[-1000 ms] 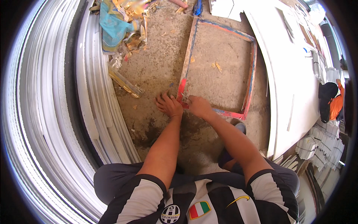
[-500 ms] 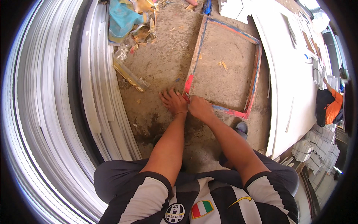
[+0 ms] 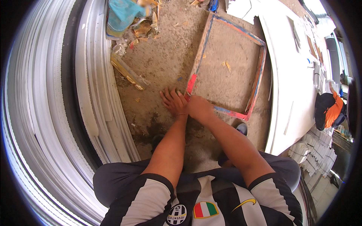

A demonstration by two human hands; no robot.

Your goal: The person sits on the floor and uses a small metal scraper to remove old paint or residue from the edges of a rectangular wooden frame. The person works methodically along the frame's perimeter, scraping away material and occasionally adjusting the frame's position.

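A rectangular wooden frame point(image 3: 196, 67), marked with red and blue paint, lies on the dirt floor in front of me. My left hand point(image 3: 174, 103) is at its near left corner, with fingers spread and lying on the floor and the thumb side against the frame. Right beside it, my right hand point(image 3: 200, 109) is closed in a fist over the same corner. A small metallic tip point(image 3: 188, 94) pokes out past its knuckles; the rest of what it grips is hidden.
Long white strips point(image 3: 49, 90) are stacked on the left. Scraps and a teal sack point(image 3: 124, 19) lie at the far left, near a yellowish offcut point(image 3: 127, 71). White panels point(image 3: 290, 86) stand right of the frame. Beyond them is a person in orange point(image 3: 332, 112), above bundled white pieces point(image 3: 316, 150).
My right fist has shifted slightly left, closer to my left hand at the frame's corner. The view has shifted a little; the frame stays in place on the floor.
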